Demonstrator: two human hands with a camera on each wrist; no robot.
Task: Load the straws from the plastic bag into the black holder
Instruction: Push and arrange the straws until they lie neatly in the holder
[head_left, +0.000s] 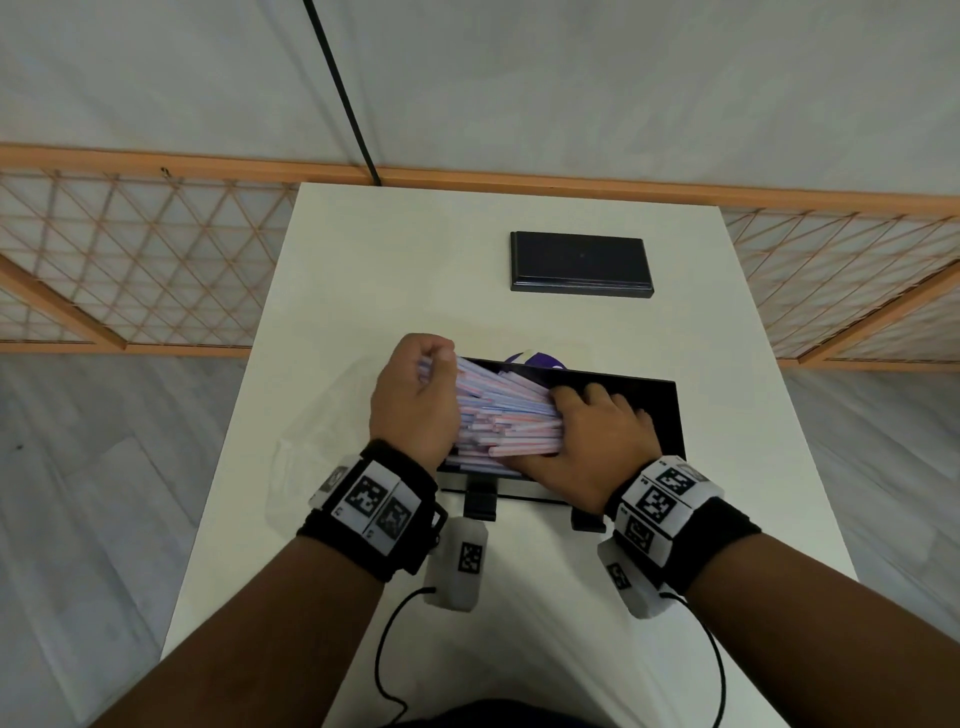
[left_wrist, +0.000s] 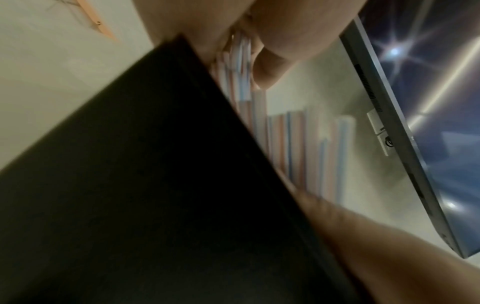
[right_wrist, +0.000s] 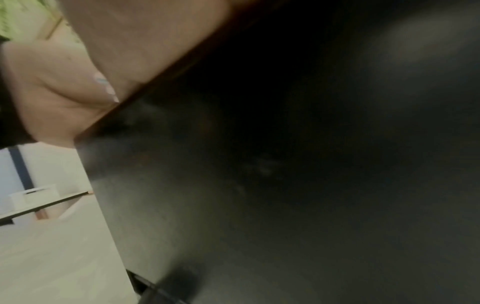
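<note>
My left hand (head_left: 415, 395) curls round the left ends of the straws (head_left: 501, 415), gripping them. My right hand (head_left: 592, 436) lies flat, fingers straight, pressing the bundle's right end. Straws sit in the open black holder (head_left: 667, 415) on the table (head_left: 363, 260). Clear bag (head_left: 317, 441) lies left. Lid (head_left: 581, 265) lies farther back.

- The left hand (head_left: 415, 395) is gripping one end of the straws (head_left: 501, 410) over the holder (head_left: 665, 410).
- The right hand (head_left: 587, 436) is lying flat on their other end.
- A black lid (head_left: 579, 265) is lying near the table's (head_left: 363, 260) far edge.
- A clear bag (head_left: 322, 431) is lying by its left edge.
</note>
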